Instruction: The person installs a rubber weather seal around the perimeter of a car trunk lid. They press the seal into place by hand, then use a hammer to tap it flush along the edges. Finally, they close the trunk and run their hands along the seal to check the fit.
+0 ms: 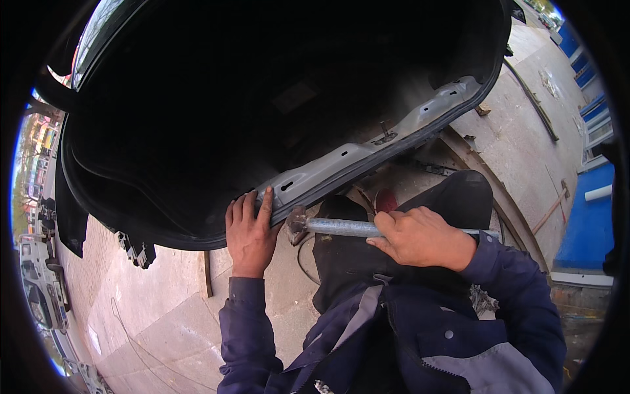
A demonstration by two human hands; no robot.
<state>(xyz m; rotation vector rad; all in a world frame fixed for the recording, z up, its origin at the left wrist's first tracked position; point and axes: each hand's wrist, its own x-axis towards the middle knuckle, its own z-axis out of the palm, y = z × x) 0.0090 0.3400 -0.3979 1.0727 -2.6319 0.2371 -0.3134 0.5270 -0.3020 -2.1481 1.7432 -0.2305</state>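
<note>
Grey metal hammer (341, 227) lies gripped in the clenched right hand (420, 238), its head at the pale sheet-metal lip (367, 154) of the black car-body shell (216, 118). At nine o'clock, left hand (249, 233) presses flat, fingers spread; best kept clear of the head, strokes short.

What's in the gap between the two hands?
In the head view, the rusty head of the grey metal hammer sits between the left hand, pressed on the car boot's grey metal rim, and the right hand gripping its handle.
</note>
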